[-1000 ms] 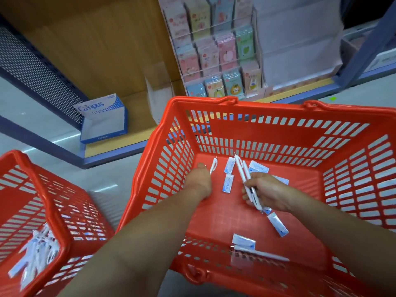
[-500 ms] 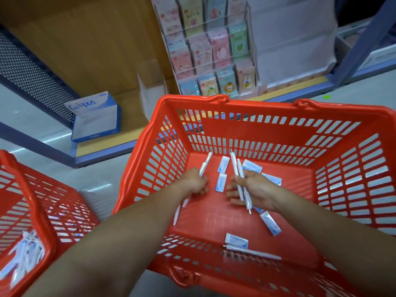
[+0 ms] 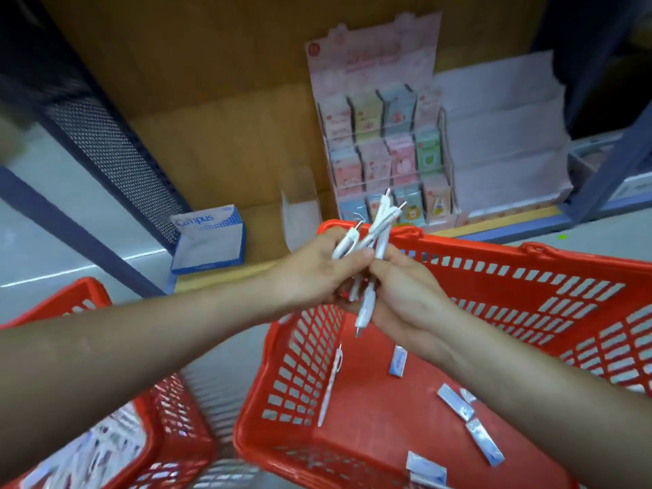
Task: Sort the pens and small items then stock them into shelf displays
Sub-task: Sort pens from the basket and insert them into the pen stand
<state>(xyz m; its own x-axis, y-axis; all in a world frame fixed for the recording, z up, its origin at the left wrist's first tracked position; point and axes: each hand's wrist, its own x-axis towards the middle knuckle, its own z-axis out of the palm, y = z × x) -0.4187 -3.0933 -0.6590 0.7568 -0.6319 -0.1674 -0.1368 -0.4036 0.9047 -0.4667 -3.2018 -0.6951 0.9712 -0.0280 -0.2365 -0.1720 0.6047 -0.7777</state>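
Both my hands are raised together above the far left corner of the red basket (image 3: 494,277). My left hand (image 3: 317,273) and my right hand (image 3: 405,294) each grip part of a bundle of white pens (image 3: 374,238), tips fanning upward. One more white pen (image 3: 330,386) leans against the basket's left wall inside. Several small blue-and-white packets (image 3: 455,405) lie scattered on the basket floor.
A second red basket (image 3: 116,428) with white items stands at lower left. On the wooden shelf sit a blue Campus box (image 3: 208,241), a clear empty holder (image 3: 300,213), a tiered display of pastel cards (image 3: 384,153) and an empty white tiered display (image 3: 508,146).
Both hands rose out of the basket and came together, joining the left hand's pen with the pens in the right hand. The view tilted up toward the shelf.
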